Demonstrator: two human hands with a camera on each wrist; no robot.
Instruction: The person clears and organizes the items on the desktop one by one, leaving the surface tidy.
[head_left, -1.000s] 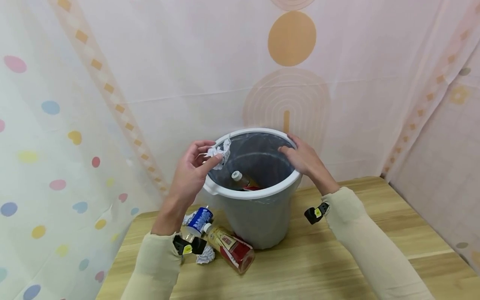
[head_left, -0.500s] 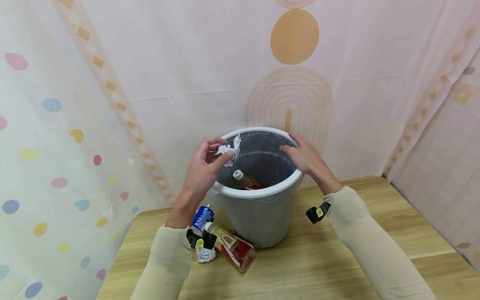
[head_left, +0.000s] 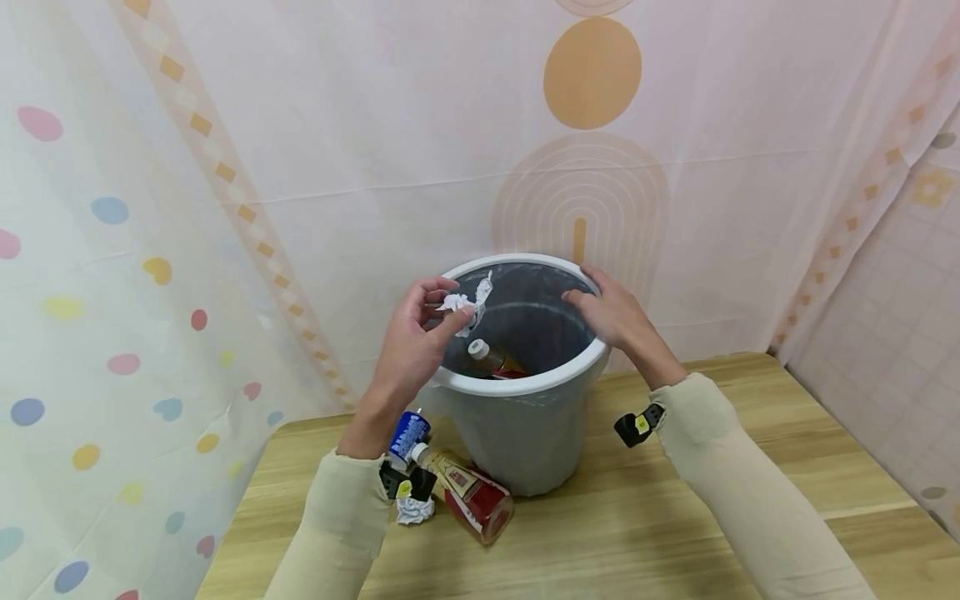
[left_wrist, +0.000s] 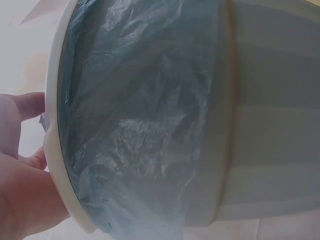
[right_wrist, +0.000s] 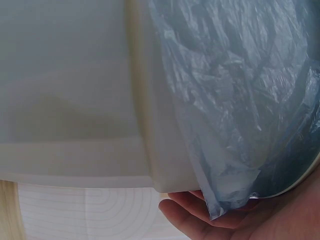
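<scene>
A grey bin (head_left: 517, 433) with a white rim (head_left: 525, 385) and a bluish plastic liner (left_wrist: 135, 125) stands on the wooden table (head_left: 637, 533). My left hand (head_left: 420, 337) pinches a crumpled white paper wad (head_left: 465, 302) over the bin's left rim. My right hand (head_left: 611, 312) rests on the right rim, its fingers curled over the edge and the liner (right_wrist: 235, 115). Inside the bin lies a bottle with a white cap (head_left: 487, 357).
On the table left of the bin lie a red-labelled bottle (head_left: 468, 496), a blue can (head_left: 408, 433) and another paper wad (head_left: 414, 510). Patterned curtains (head_left: 150, 208) close in behind and on both sides. Bare table extends right and front.
My left hand has carried the paper wad rightward, from beside the rim to over the bin's opening. The right hand has stayed on the rim.
</scene>
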